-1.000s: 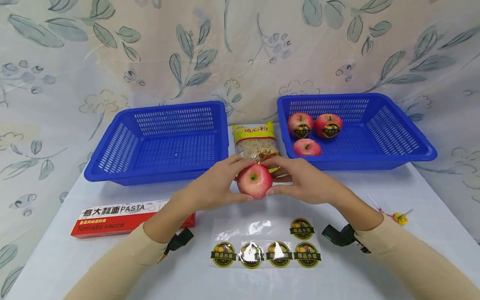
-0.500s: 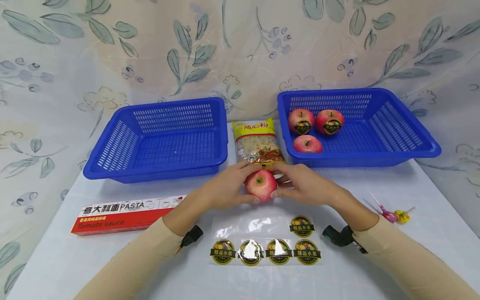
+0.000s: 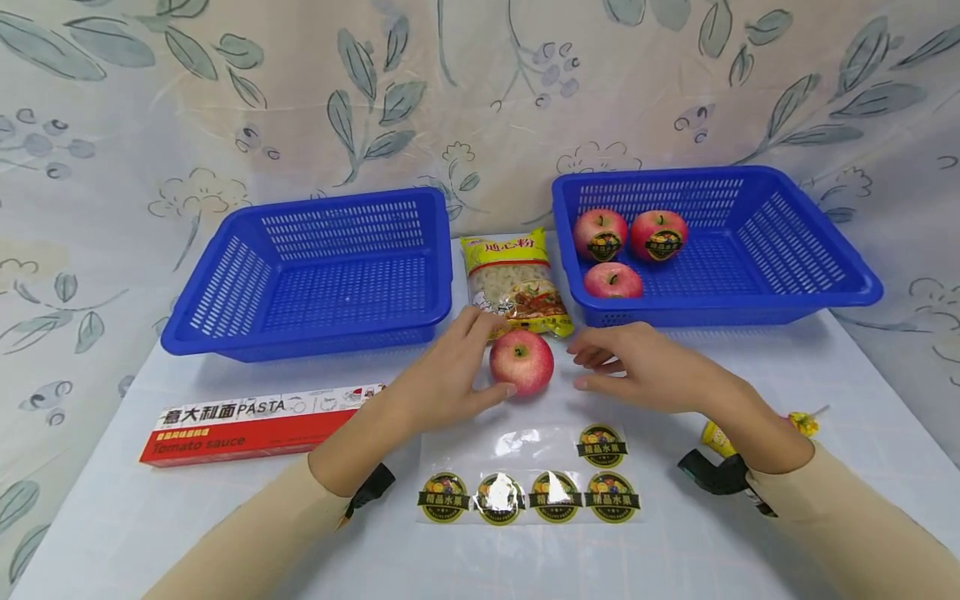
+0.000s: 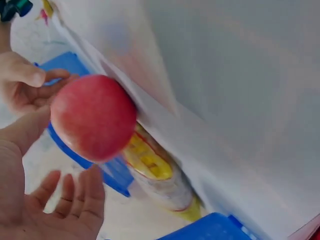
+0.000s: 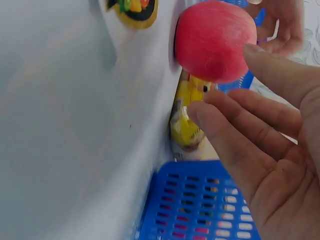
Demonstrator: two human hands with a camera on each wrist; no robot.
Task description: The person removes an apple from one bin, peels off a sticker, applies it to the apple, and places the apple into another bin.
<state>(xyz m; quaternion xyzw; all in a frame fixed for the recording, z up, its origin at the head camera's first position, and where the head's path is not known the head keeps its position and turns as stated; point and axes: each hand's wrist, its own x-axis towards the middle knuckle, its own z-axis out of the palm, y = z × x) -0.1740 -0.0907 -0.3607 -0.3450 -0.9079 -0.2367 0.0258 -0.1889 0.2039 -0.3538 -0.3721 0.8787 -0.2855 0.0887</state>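
A red apple rests on the white table, stem up, just in front of a yellow bag of macaroni. My left hand is beside the apple's left side, fingers spread and relaxed. Its thumb reaches the apple's edge; whether it touches, I cannot tell. To the right, my right hand stands apart from the apple with loosely bent fingers and nothing in them. In the right wrist view the apple lies beyond the thumb and fingertips. A clear sheet with several round fruit stickers lies nearer me.
At the back left stands a blue basket. Another blue basket at the back right holds three apples, two showing stickers. A red and white pasta box lies at left. Lollipops lie partly behind the right forearm.
Both hands held the apple; it came down toward me and slightly right onto the table. The right hand has since let go and moved right; the left fingers have loosened.
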